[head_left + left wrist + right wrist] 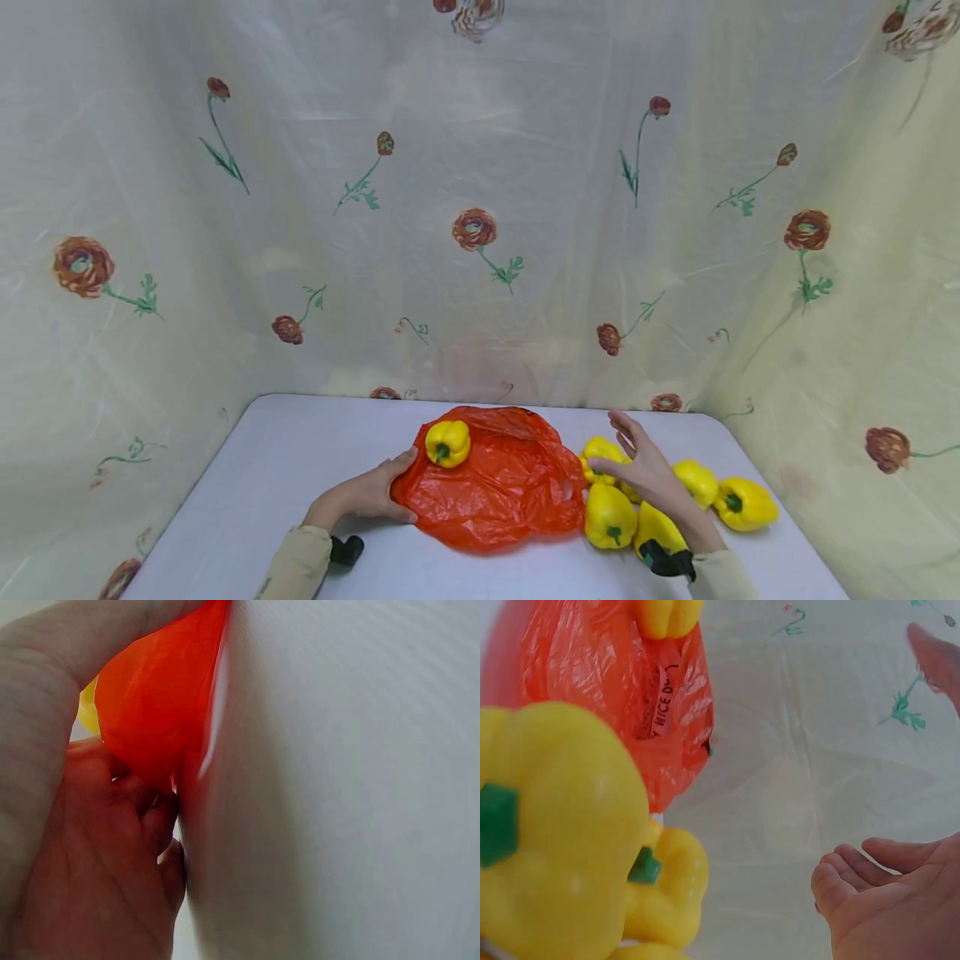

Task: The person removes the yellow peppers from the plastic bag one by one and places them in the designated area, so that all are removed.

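A red plastic bag (510, 492) lies spread on the white table, with a yellow bell pepper (447, 443) resting on its upper left part. At the bag's left edge my left hand (371, 492) grips the plastic; the left wrist view shows curled fingers (159, 825) against the bag (157, 690). My right hand (648, 467) hovers over several yellow bell peppers to the right of the bag, holding nothing. Its fingers (855, 866) and thumb are spread apart in the right wrist view. One large pepper (562, 825) is close beneath that wrist.
Two yellow peppers sit further right, one of them (745, 504) near the table's right edge. Another pepper (610, 517) touches or nearly touches the bag's right side. A flower-patterned curtain (480, 333) surrounds the table (300, 442) at the back and sides.
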`<state>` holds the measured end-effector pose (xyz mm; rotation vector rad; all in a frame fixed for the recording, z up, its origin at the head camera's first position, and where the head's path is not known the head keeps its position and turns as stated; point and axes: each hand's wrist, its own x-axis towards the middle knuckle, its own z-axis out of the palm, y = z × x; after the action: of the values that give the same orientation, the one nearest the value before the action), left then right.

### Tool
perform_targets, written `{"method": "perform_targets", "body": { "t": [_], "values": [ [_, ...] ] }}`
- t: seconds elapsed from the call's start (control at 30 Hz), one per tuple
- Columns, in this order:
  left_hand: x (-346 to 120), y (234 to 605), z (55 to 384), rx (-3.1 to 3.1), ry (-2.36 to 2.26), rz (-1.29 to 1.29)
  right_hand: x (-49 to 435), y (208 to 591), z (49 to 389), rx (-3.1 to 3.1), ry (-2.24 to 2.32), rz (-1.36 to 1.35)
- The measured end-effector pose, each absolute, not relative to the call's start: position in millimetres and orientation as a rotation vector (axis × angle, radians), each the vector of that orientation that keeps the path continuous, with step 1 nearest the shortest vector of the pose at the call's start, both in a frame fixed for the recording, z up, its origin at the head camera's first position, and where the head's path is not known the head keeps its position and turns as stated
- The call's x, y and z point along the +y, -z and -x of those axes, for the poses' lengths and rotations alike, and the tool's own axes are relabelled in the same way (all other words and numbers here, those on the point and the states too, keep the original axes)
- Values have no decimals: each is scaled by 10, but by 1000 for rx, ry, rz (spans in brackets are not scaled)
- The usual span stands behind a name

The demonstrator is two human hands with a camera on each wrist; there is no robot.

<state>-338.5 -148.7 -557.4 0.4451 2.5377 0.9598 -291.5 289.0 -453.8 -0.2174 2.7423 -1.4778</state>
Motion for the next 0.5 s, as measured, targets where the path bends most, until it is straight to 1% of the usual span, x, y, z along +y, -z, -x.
{"method": "perform_targets", "body": {
  "t": [0.5],
  "values": [
    [-1486, 5559, 3368, 2544, -943, -448, 2276, 4645, 3243, 2627, 1598, 326]
  ]
}}
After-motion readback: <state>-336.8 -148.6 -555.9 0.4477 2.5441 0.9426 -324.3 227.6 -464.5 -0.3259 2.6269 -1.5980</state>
